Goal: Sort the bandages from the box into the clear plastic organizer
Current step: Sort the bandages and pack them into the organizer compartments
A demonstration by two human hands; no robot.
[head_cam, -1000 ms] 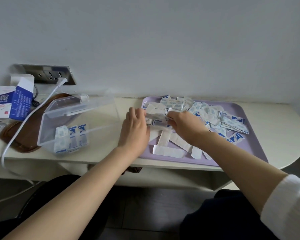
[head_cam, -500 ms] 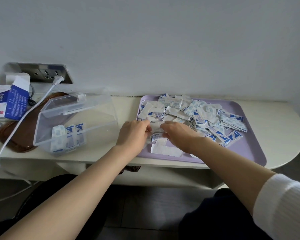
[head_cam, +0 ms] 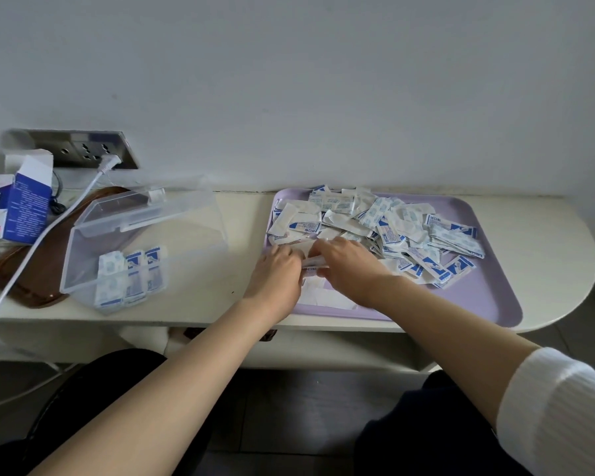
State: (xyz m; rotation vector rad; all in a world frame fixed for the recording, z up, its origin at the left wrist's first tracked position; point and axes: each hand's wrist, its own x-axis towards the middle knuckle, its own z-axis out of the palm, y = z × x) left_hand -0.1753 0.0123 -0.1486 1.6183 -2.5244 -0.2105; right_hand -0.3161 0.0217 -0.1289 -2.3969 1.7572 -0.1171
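Note:
A heap of white and blue wrapped bandages [head_cam: 385, 223] lies on a lilac tray [head_cam: 478, 297]. Both hands meet at the tray's near left part. My left hand [head_cam: 277, 273] and my right hand [head_cam: 349, 266] together hold a small stack of bandages [head_cam: 315, 261] between their fingertips, just above the tray. To the left stands the clear plastic organizer [head_cam: 145, 249] with its lid tipped back; three bandage packets [head_cam: 129, 274] stand upright in its front. The open blue and white bandage box [head_cam: 12, 209] lies at the far left.
A brown tray [head_cam: 31, 269] sits under the organizer's left side. A white cable [head_cam: 45, 231] runs from a wall socket [head_cam: 90, 151] across it and off the table's front edge. The cream table [head_cam: 557, 235] ends in a rounded right edge.
Both hands have drawn back from the heap toward the tray's near left edge, keeping the small stack of bandages between them. The view has shifted slightly.

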